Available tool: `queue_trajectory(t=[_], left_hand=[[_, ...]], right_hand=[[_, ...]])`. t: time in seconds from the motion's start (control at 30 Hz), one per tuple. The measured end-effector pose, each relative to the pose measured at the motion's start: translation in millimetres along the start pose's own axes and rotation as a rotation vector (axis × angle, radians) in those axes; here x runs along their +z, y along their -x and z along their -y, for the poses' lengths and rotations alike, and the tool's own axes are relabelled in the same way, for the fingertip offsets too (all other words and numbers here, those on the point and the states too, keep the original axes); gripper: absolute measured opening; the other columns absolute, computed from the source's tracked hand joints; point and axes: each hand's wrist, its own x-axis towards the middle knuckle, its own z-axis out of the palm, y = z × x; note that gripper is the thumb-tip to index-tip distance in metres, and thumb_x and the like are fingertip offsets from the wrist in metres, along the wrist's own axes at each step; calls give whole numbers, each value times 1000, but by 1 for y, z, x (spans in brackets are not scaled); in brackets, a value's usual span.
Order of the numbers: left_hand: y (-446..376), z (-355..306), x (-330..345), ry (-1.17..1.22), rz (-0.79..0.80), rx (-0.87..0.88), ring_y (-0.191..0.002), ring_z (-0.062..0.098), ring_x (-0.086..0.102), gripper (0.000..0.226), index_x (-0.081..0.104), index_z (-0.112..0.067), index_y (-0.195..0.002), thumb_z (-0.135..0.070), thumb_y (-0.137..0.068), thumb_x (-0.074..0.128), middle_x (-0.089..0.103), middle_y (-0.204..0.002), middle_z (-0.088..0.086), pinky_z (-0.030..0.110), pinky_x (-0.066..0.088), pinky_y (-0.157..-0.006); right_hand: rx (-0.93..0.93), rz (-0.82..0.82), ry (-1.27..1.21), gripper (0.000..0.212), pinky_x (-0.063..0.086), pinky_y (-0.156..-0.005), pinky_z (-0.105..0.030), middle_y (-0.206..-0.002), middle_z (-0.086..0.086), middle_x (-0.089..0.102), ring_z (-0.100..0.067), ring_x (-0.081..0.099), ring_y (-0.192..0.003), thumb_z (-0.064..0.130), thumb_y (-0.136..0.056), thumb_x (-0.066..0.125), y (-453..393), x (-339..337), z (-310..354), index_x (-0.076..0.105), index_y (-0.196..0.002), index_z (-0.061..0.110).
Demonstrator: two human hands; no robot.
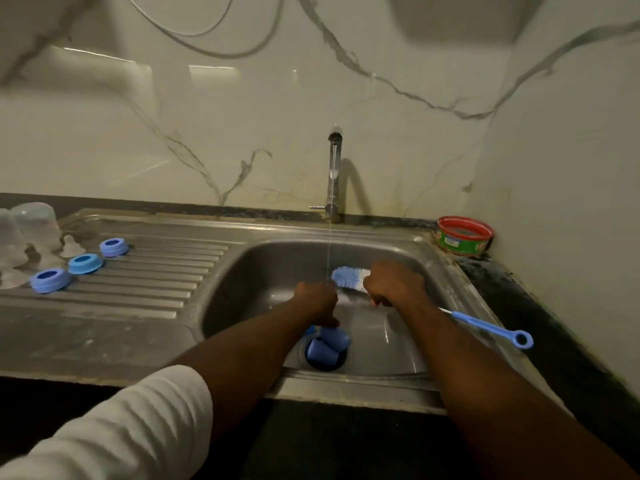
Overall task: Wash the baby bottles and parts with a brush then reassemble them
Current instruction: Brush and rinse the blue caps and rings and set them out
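Observation:
My right hand (394, 284) grips the blue-and-white bottle brush (348, 276) just behind its bristles, inside the steel sink (398, 344). The brush's blue handle (491, 327) sticks out over the sink's right rim. My left hand (317, 301) is curled under the running water, right beside the bristles. What its fingers hold is hidden. Blue caps (327, 346) lie over the drain just below that hand. Three blue collar rings (85, 263) sit on the drainboard. Clear bottles (33, 220) and nipples (71, 245) stand at the far left.
The tap (333, 174) at the back of the sink runs a thin stream. A red and green tub (465, 236) stands in the back right corner on the dark counter. Marble walls close in behind and on the right.

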Motion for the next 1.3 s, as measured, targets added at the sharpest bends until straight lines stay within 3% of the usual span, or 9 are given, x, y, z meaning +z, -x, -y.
queue_trajectory(t=[0.13, 0.23, 0.33, 0.5, 0.6, 0.73, 1.07, 1.17, 1.3], left_hand=[[-8, 1, -1, 160, -8, -7, -115, 27, 61, 45, 64, -16, -125, -47, -92, 67, 63, -127, 6, 41, 51, -97], [-11, 15, -10, 314, -189, -55, -105, 25, 63, 30, 67, -20, -117, -40, -94, 65, 66, -118, 7, 42, 54, -94], [-13, 32, -15, 567, -367, -144, -100, 23, 66, 22, 68, -14, -113, -29, -98, 62, 68, -110, 8, 40, 55, -93], [-11, 41, -17, 904, -588, -109, -100, 14, 60, 26, 56, -16, -116, -21, -94, 70, 62, -112, 4, 28, 51, -86], [-12, 37, -19, 956, -696, -68, -98, 10, 57, 38, 50, -18, -119, -20, -90, 75, 57, -111, -2, 16, 42, -80], [-16, 30, -18, 1027, -704, -38, -95, 9, 61, 43, 51, -17, -121, -28, -88, 77, 63, -111, -2, 10, 44, -71], [-11, 45, -13, 1097, -719, -36, -104, 8, 62, 47, 60, -16, -131, -27, -89, 78, 66, -120, -4, 4, 44, -76], [-10, 46, -12, 1086, -716, -12, -110, 10, 60, 48, 56, -16, -137, -27, -93, 72, 64, -126, -1, 11, 45, -85], [-14, 49, -5, 1145, -659, 22, -115, 17, 63, 47, 50, -22, -142, -34, -99, 64, 62, -131, 3, 33, 56, -94]], right_hand=[[13, -56, -14, 14, 52, -74, -31, -77, -2, 68, -24, 70, -86, 14, -78, 74, 2, -3, -5, 69, -91, 14], [23, -94, -39, 27, 53, -78, -34, -99, -6, 73, -27, 70, -94, 18, -79, 74, 2, -1, -8, 68, -106, 13], [32, -129, -55, 29, 54, -81, -36, -101, -7, 73, -27, 68, -96, 20, -81, 70, 3, 1, -7, 69, -109, 12], [13, -172, -42, 25, 51, -80, -36, -107, -7, 72, -27, 67, -100, 23, -88, 65, 2, 1, -1, 67, -112, 16], [28, -192, -61, 32, 50, -91, -38, -122, -8, 67, -27, 63, -112, 28, -95, 61, 0, 1, -3, 64, -124, 16], [48, -227, -70, 36, 49, -94, -37, -133, -8, 63, -28, 60, -120, 30, -99, 57, -1, -1, -8, 62, -132, 18], [34, -223, -112, 39, 49, -93, -38, -131, -9, 63, -28, 61, -118, 30, -95, 62, 0, 0, -2, 59, -132, 16], [26, -225, -117, 39, 49, -92, -38, -131, -9, 63, -28, 61, -118, 29, -95, 62, 2, 0, -1, 59, -131, 16], [3, -229, -129, 40, 45, -84, -34, -129, -8, 62, -27, 61, -116, 31, -95, 63, 4, 1, 0, 58, -132, 16]])
